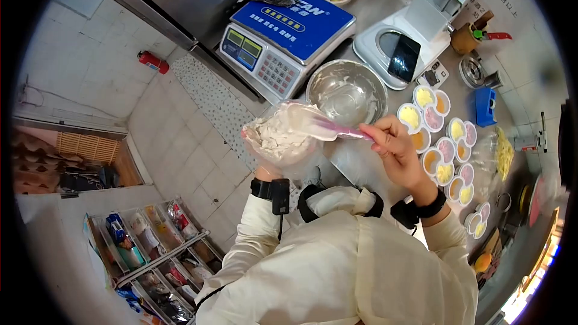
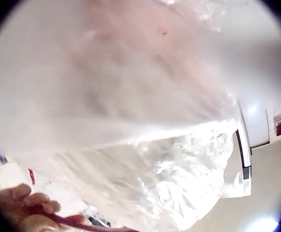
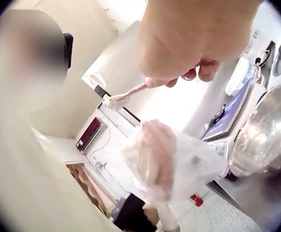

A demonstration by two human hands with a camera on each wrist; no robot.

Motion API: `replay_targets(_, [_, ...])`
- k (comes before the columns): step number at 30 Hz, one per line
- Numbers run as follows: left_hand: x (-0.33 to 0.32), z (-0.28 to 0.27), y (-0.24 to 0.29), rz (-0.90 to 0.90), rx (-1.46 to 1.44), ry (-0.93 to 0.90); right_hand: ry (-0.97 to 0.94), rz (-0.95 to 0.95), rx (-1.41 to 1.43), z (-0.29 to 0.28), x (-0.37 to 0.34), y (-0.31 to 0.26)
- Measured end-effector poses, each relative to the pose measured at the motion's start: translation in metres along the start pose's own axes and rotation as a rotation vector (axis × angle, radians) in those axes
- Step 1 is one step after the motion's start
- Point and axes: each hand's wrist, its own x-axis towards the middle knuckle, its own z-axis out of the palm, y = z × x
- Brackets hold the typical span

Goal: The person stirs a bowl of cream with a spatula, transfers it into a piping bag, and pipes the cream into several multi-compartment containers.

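Note:
My left hand (image 3: 157, 150) holds up a clear plastic bag (image 2: 193, 169) whose film drapes over the hand. Whitish cream (image 1: 271, 141) fills the bag's wide mouth in the head view, hiding most of that hand. With curled fingers my right hand (image 1: 394, 150) grips the pink handle of a spatula (image 1: 355, 134). The spatula's cream-coated blade lies over the bag's mouth. In the right wrist view, the spatula (image 3: 117, 100) appears above the left hand, its end smeared with cream. Blurred film fills much of the left wrist view.
A steel bowl (image 1: 349, 93) with cream smears stands on the counter beside a blue-topped scale (image 1: 295, 21). Cups with yellow, pink and orange contents (image 1: 409, 117) stand to the right. A phone (image 1: 404, 57) lies on the white machine's base (image 1: 367, 48). Shelf bins (image 1: 150, 235) are lower left.

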Motion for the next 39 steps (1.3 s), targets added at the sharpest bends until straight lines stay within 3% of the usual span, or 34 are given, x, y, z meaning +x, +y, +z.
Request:
replay_targets(2, [0.0, 0.028, 0.007, 0.258, 1.076, -0.12, 0.132, -0.059, -0.083, 0.011, 0.001, 0.0])
replay_targets(5, [0.004, 0.019, -0.004, 0.353, 1.193, -0.099, 0.196, -0.152, -0.314, 0.012, 0.003, 0.005])
replay_targets(7, [0.005, 0.014, -0.005, 0.35, 0.901, -0.005, 0.197, -0.222, -0.468, 0.006, 0.001, 0.006])
replay_targets(10, [0.002, 0.014, -0.005, 0.295, 0.129, 0.09, 0.207, -0.244, -0.608, -0.005, -0.002, -0.002])
replay_targets(13, [-0.001, 0.019, 0.001, 0.251, -0.216, 0.037, 0.19, -0.293, -0.726, -0.013, -0.01, -0.005])
replay_targets(16, [-0.001, 0.024, 0.006, 0.233, -0.333, -0.012, 0.184, -0.284, -0.782, -0.025, -0.023, -0.002])
replay_targets(20, [-0.001, 0.029, 0.01, 0.228, -0.412, -0.054, 0.299, -0.149, -0.602, -0.035, -0.031, -0.001])
replay_targets(23, [-0.002, 0.034, 0.01, 0.204, -0.43, -0.077, 0.13, 0.027, 0.104, -0.032, -0.023, -0.015])
replay_targets(26, [-0.003, 0.039, 0.008, 0.182, -0.456, -0.096, 0.037, 0.208, 0.26, -0.014, -0.01, -0.017])
replay_targets(37, [-0.008, 0.047, 0.017, 0.156, -0.462, -0.042, 0.009, 0.334, 0.057, -0.034, -0.011, 0.004])
replay_targets(39, [-0.011, 0.054, 0.027, 0.132, -0.417, 0.005, 0.115, 0.424, -0.401, -0.055, -0.02, 0.026])
